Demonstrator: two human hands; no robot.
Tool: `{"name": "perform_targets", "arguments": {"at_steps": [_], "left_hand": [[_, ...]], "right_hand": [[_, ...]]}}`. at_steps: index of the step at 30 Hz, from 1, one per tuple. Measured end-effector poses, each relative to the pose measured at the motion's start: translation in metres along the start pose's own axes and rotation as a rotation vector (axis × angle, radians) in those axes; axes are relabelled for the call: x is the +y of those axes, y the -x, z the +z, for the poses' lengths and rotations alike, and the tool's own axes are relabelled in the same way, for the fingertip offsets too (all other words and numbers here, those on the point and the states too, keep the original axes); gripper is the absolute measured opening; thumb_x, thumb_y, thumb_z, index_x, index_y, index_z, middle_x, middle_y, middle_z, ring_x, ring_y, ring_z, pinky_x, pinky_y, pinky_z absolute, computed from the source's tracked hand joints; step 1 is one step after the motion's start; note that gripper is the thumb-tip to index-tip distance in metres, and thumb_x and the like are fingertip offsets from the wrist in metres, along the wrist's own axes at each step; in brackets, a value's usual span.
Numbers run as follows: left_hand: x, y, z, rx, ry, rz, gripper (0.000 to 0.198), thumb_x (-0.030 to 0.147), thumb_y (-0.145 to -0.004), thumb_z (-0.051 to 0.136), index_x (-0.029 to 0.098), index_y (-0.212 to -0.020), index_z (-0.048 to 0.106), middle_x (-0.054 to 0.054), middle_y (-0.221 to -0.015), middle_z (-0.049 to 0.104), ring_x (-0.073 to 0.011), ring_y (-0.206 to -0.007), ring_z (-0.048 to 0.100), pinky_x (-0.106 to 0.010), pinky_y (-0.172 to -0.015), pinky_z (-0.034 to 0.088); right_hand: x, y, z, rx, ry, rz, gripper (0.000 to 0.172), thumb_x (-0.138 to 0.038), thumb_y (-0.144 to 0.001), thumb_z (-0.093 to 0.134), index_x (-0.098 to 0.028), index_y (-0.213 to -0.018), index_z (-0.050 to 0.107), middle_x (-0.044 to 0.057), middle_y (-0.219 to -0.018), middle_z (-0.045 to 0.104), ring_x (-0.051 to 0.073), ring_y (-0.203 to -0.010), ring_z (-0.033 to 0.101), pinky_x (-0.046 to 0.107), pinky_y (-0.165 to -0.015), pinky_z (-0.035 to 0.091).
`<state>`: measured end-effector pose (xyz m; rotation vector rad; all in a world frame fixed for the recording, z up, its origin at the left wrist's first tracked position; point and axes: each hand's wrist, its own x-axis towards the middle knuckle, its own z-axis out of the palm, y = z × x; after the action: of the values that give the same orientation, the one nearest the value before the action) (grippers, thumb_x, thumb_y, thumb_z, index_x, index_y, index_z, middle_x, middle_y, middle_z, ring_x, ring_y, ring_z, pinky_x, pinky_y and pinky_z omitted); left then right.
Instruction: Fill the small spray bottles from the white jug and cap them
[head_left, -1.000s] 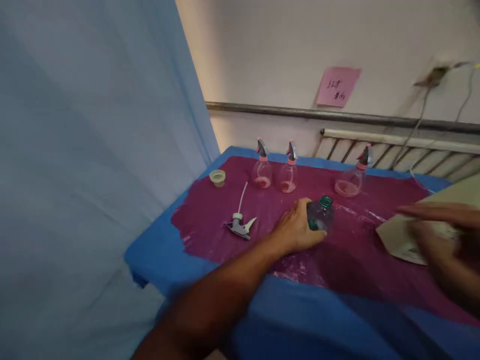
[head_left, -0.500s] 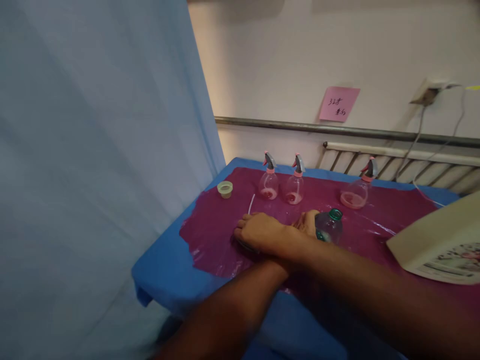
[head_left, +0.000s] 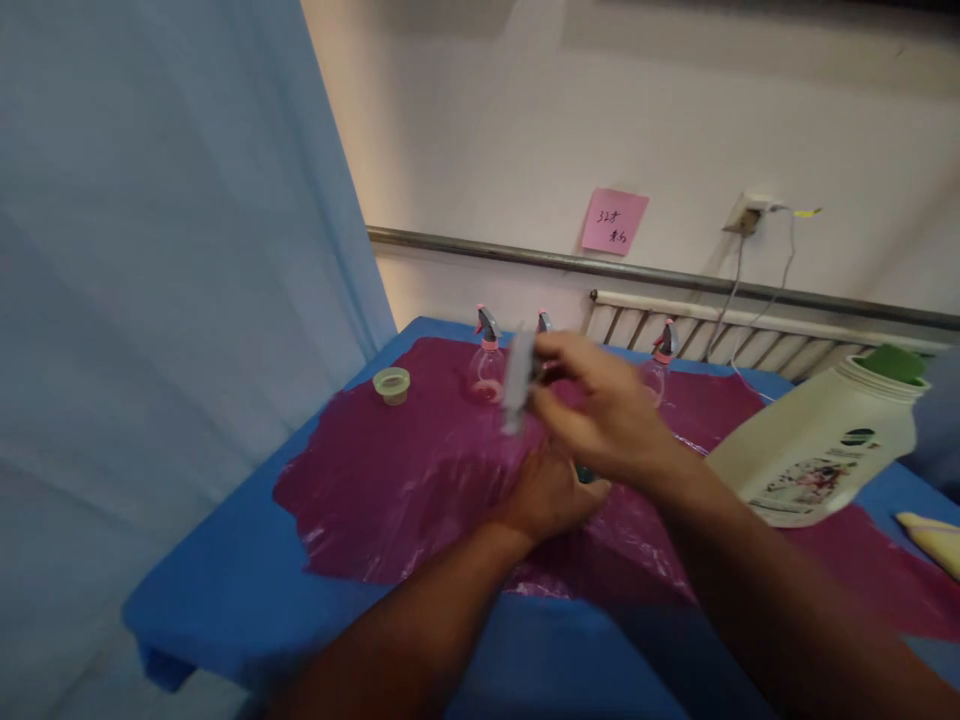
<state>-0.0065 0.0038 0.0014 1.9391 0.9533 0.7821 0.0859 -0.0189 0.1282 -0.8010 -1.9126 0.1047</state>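
Observation:
My right hand (head_left: 596, 395) is raised above the cloth, its fingers closed on a grey spray head (head_left: 517, 380) that is smeared by motion. Below it, my left hand (head_left: 551, 495) is wrapped round a clear bottle with green parts (head_left: 583, 474), mostly hidden behind my right wrist. Behind my hands stand clear spray bottles with pink collars and grey triggers: one at the left (head_left: 487, 375), a second largely covered by my right hand (head_left: 544, 322), and one at the right (head_left: 656, 375) partly behind my forearm.
A small pale green cup (head_left: 392, 385) stands at the left on magenta plastic sheeting (head_left: 375, 480) over a blue-covered table (head_left: 217, 590). A large cream jug with a green cap (head_left: 817, 450) tilts at the right. Behind are a metal rail (head_left: 487, 252), a radiator and a wall socket (head_left: 746, 213).
My right hand has lifted the spray head off the sheeting and moved right, uncrossing from my left arm. The view has swung to the right, bringing the jug's green cap into sight.

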Motion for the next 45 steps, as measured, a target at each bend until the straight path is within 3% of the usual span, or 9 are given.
{"name": "perform_targets", "arguments": {"at_steps": [4, 8, 14, 19, 24, 27, 30, 35, 45], "left_hand": [[0.001, -0.001, 0.000, -0.003, -0.141, -0.051, 0.079, 0.035, -0.080, 0.083, 0.021, -0.153, 0.056, -0.015, -0.142, 0.073, -0.0362, -0.125, 0.072, -0.047, -0.109, 0.057], [0.005, 0.000, -0.004, -0.036, -0.168, -0.070, 0.072, 0.036, -0.084, 0.080, 0.025, -0.151, 0.054, -0.011, -0.139, 0.074, -0.0331, -0.123, 0.074, -0.043, -0.105, 0.057], [0.002, -0.001, -0.006, -0.056, -0.146, -0.053, 0.072, 0.038, -0.084, 0.081, 0.026, -0.150, 0.053, -0.013, -0.145, 0.070, -0.0347, -0.129, 0.071, -0.045, -0.106, 0.057], [-0.002, -0.001, -0.004, -0.035, -0.079, -0.020, 0.073, 0.037, -0.085, 0.081, 0.025, -0.151, 0.052, -0.016, -0.147, 0.068, -0.0374, -0.135, 0.069, -0.050, -0.113, 0.055], [0.003, -0.001, -0.004, -0.043, -0.014, -0.019, 0.077, 0.034, -0.085, 0.080, 0.025, -0.155, 0.052, -0.015, -0.148, 0.069, -0.0373, -0.133, 0.070, -0.051, -0.109, 0.058], [0.004, 0.000, -0.004, -0.059, 0.020, -0.001, 0.084, 0.032, -0.084, 0.081, 0.026, -0.161, 0.050, -0.015, -0.156, 0.066, -0.0381, -0.139, 0.068, -0.052, -0.115, 0.056], [0.003, 0.001, -0.003, -0.067, 0.050, -0.001, 0.088, 0.033, -0.084, 0.081, 0.025, -0.164, 0.047, -0.015, -0.158, 0.065, -0.0375, -0.141, 0.066, -0.053, -0.120, 0.053], [0.005, 0.002, -0.004, -0.105, 0.094, -0.012, 0.085, 0.032, -0.084, 0.080, 0.026, -0.163, 0.048, -0.014, -0.151, 0.070, -0.0355, -0.132, 0.071, -0.052, -0.115, 0.057], [0.009, 0.003, -0.011, -0.205, 0.352, -0.037, 0.092, 0.030, -0.080, 0.084, 0.026, -0.165, 0.050, -0.017, -0.159, 0.066, -0.0408, -0.143, 0.064, -0.055, -0.115, 0.057]], "right_hand": [[-0.002, 0.001, -0.071, 0.327, -0.110, 0.193, 0.023, -0.025, -0.096, 0.083, -0.029, -0.118, 0.079, 0.000, -0.113, 0.081, 0.016, -0.095, 0.074, 0.032, -0.085, 0.065], [0.008, 0.015, -0.101, 0.433, -0.187, 0.331, 0.029, -0.035, -0.089, 0.094, -0.029, -0.115, 0.083, -0.001, -0.111, 0.082, 0.013, -0.089, 0.075, 0.028, -0.083, 0.066], [0.024, 0.036, -0.090, 0.453, -0.310, 0.440, 0.033, -0.039, -0.088, 0.095, -0.029, -0.117, 0.082, 0.000, -0.114, 0.082, 0.015, -0.091, 0.076, 0.030, -0.083, 0.067], [0.045, 0.054, -0.075, 0.383, -0.352, 0.574, 0.034, -0.040, -0.083, 0.098, -0.027, -0.111, 0.083, 0.001, -0.105, 0.083, 0.017, -0.088, 0.075, 0.036, -0.091, 0.067], [0.071, 0.085, -0.062, 0.278, -0.386, 0.716, 0.041, -0.042, -0.075, 0.103, -0.025, -0.107, 0.084, 0.002, -0.099, 0.084, 0.020, -0.090, 0.075, 0.034, -0.084, 0.064], [0.080, 0.100, -0.058, 0.294, -0.451, 0.752, 0.049, -0.045, -0.072, 0.105, -0.026, -0.111, 0.082, 0.003, -0.102, 0.086, 0.023, -0.097, 0.079, 0.037, -0.090, 0.065], [0.083, 0.108, -0.057, 0.310, -0.512, 0.773, 0.048, -0.050, -0.073, 0.104, -0.026, -0.108, 0.081, 0.006, -0.103, 0.086, 0.028, -0.108, 0.081, 0.043, -0.099, 0.065], [0.082, 0.114, -0.060, 0.314, -0.570, 0.758, 0.046, -0.054, -0.074, 0.104, -0.025, -0.101, 0.082, 0.008, -0.101, 0.087, 0.033, -0.122, 0.080, 0.049, -0.111, 0.062], [0.078, 0.124, -0.056, 0.369, -0.735, 0.800, 0.050, -0.058, -0.082, 0.098, -0.026, -0.116, 0.082, 0.011, -0.118, 0.088, 0.031, -0.120, 0.081, 0.050, -0.113, 0.063]]}}
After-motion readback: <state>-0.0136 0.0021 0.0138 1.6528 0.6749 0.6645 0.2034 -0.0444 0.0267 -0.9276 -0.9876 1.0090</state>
